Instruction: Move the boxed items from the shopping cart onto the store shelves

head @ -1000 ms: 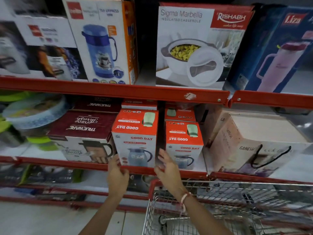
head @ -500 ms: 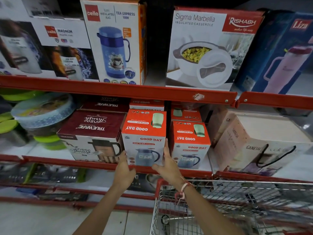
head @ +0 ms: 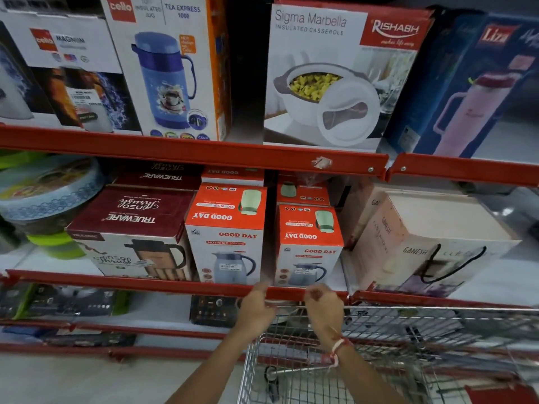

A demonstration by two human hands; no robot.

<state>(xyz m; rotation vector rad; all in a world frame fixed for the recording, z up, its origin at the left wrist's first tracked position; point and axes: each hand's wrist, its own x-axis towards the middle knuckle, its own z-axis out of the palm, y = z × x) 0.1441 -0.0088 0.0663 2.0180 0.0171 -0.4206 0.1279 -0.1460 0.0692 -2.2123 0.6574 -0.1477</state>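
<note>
Single view only, head-worn wide-angle cam, nothing to overlap with. It faces forward and slightly down, square-on to the red metal store shelves (head: 204, 154). It sits close: the shelving fills the frame from 9 to 3 o'clock. Barrel distortion bends the shelf rails at the edges. The upper shelf with the white Sigma Marbella casserole box (head: 335, 77) sits at 12 o'clock. The middle shelf with the two red-and-white Good Day jug boxes (head: 230, 228) is about frame centre. Both bare hands (head: 256, 310) enter from 6 o'clock, near the lens. The silver wire shopping cart (head: 379, 345) fills 4 to 6 o'clock, right under the camera. Pale floor (head: 87, 380) at 7 o'clock.
</note>
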